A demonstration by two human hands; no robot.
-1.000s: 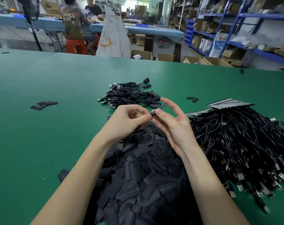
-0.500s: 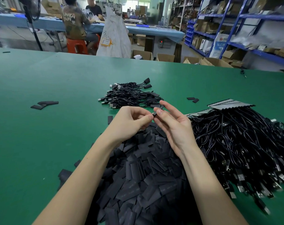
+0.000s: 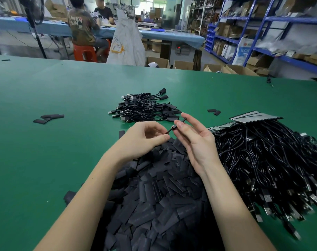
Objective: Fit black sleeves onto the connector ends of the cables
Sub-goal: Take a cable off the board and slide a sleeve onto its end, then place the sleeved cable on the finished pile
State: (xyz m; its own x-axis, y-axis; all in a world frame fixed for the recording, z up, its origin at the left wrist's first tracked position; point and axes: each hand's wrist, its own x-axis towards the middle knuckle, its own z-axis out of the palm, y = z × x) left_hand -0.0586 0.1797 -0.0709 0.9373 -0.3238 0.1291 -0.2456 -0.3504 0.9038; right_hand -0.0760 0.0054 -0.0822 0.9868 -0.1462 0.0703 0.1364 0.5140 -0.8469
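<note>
Centrally, flat black sleeve [image 3: 179, 123] edge-on, thin as a strip, pinched between left hand [image 3: 145, 140] and right hand [image 3: 195, 142].

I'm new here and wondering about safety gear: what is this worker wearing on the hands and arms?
Nothing that shows. The left hand and right hand are bare, with no gloves, rings or finger guards visible. Both forearms are bare down to the bottom edge of the picture, with no sleeves, watch or wristband in view. The nails that show look short and unpainted.
</note>
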